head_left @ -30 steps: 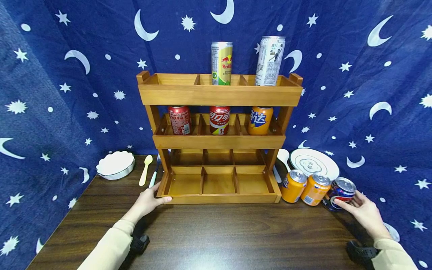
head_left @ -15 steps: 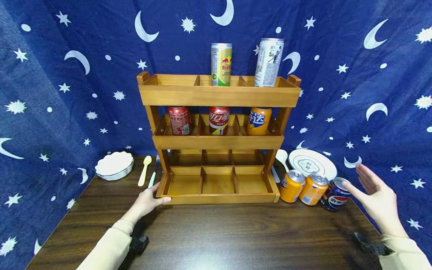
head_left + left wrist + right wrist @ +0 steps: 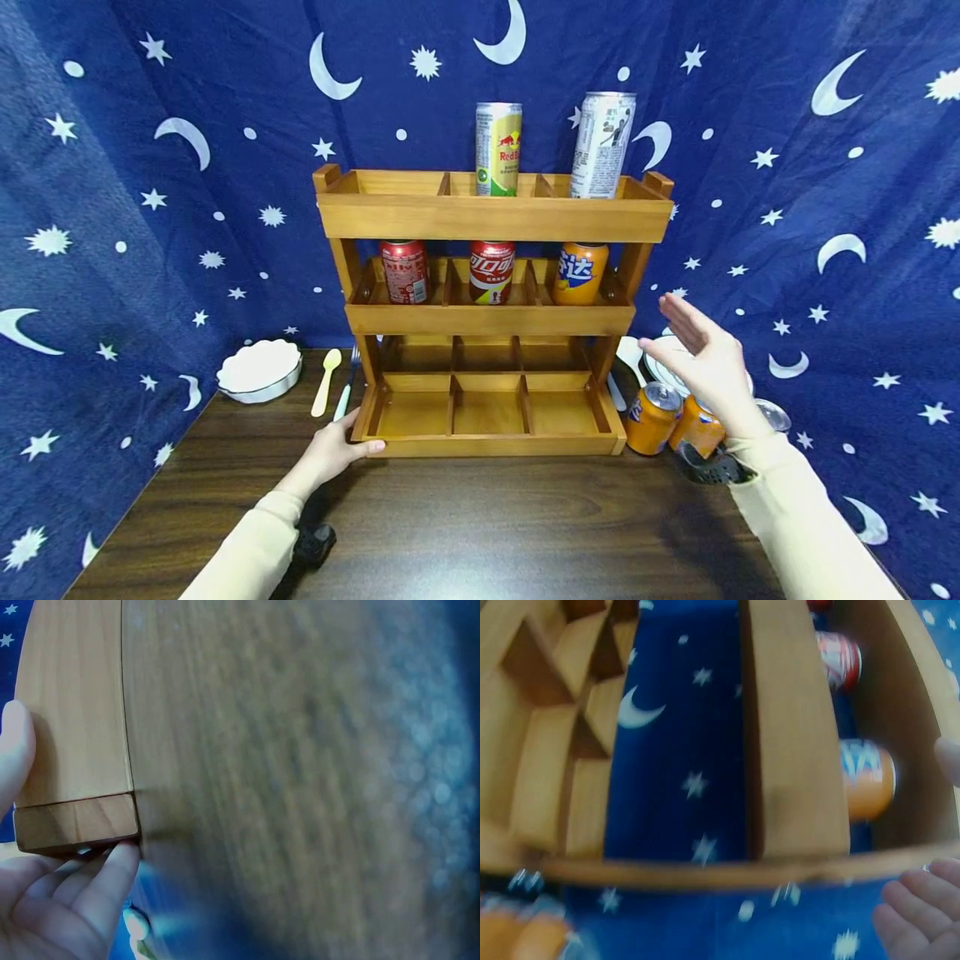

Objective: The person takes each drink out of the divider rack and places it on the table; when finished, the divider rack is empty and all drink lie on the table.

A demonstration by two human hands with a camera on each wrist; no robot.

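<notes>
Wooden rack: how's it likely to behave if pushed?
Probably stiff: the wooden rack is framed from boards. The tall, narrow white can and gold can on its top tier might wobble or tip. It may pivot, since the left hand grips its lower left corner.

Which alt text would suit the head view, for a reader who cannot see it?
A person's left hand holds the bottom left corner of a wooden rack bearing five cans. The right hand is raised, empty, at the rack's other side, near orange cans on the table.
</notes>
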